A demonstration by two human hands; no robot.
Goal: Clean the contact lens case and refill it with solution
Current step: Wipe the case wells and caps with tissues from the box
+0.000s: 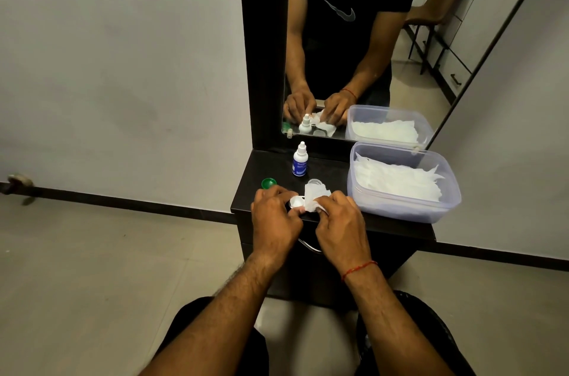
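My left hand (274,215) grips the white contact lens case (297,201) over the front of the dark shelf (332,172). My right hand (338,218) presses a crumpled white tissue (314,198) against the case. A green cap (268,183) lies on the shelf just left of my left hand. A clear cap (314,182) sits behind the tissue. The small white solution bottle with a blue label (299,160) stands upright near the mirror, capped.
A clear plastic tub (400,209) holding white tissues fills the right of the shelf. A mirror (354,36) rises behind the shelf and reflects a person's hands. A drawer handle (309,246) sits below the shelf's front edge. Tiled floor lies to the left.
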